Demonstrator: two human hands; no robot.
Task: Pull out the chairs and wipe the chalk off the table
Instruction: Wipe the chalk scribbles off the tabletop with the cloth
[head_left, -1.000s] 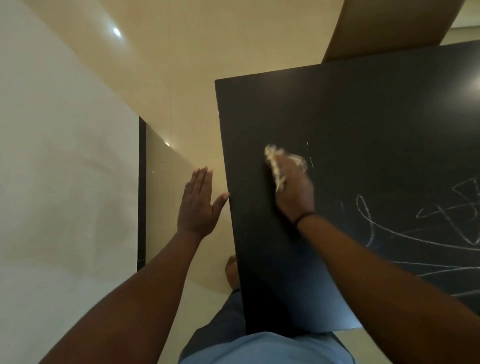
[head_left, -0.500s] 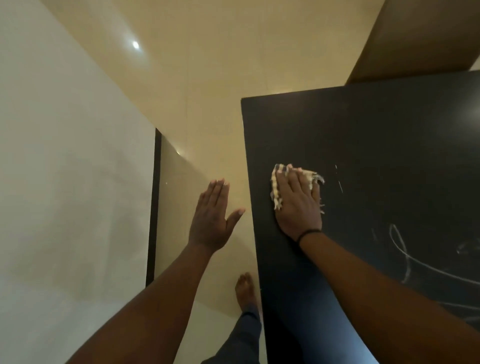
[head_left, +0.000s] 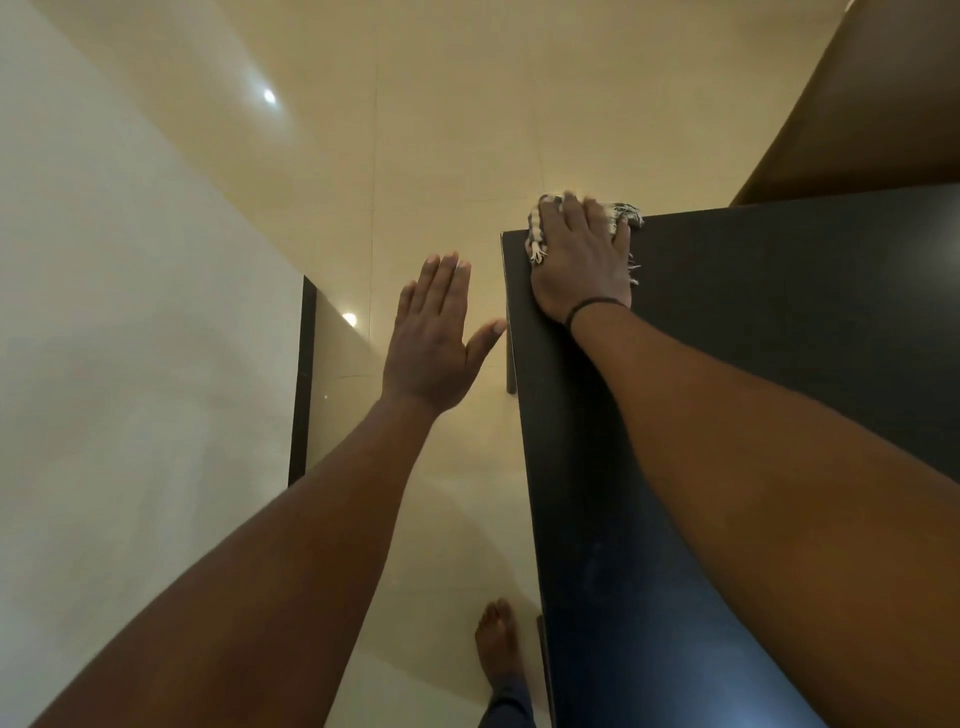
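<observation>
The black table (head_left: 779, 322) fills the right side of the view. My right hand (head_left: 579, 260) lies flat with straight fingers on a pale fringed cloth (head_left: 623, 214), pressing it onto the table's far left corner. The cloth's edges stick out beyond my fingers at the table's far edge. My left hand (head_left: 434, 332) hovers flat over the floor just left of the table's edge, fingers straight, thumb spread, holding nothing. No chalk marks show on the visible part of the table.
A brown chair or furniture panel (head_left: 862, 104) stands behind the table's far edge at the upper right. A white wall (head_left: 119, 338) with a dark skirting (head_left: 301, 384) runs along the left. Glossy cream floor tiles (head_left: 415, 130) lie between. My bare foot (head_left: 498, 644) stands by the table.
My right hand has slid the cloth away from me, from the middle-left of the table to its far left corner. The chalk lines have left the view. My left hand stays hovering beside the table.
</observation>
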